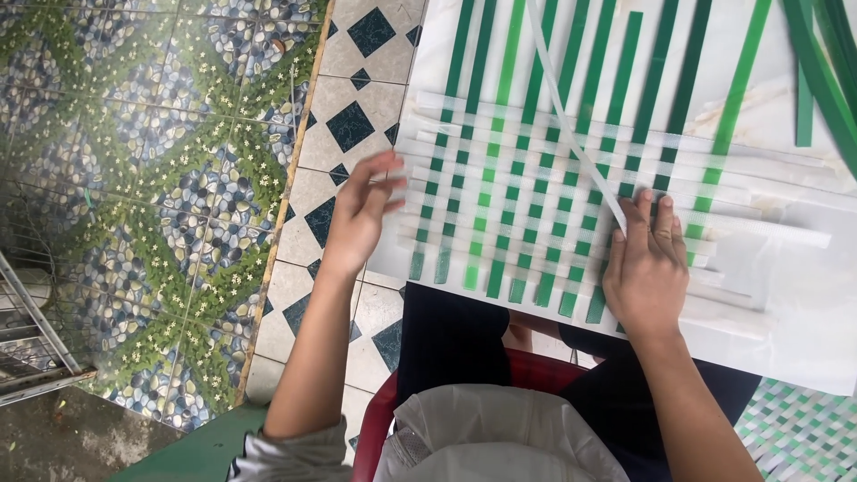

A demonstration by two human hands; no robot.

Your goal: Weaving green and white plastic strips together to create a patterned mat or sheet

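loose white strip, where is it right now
In the head view the loose white strip runs diagonally across the woven mat, its lower end under the right hand.
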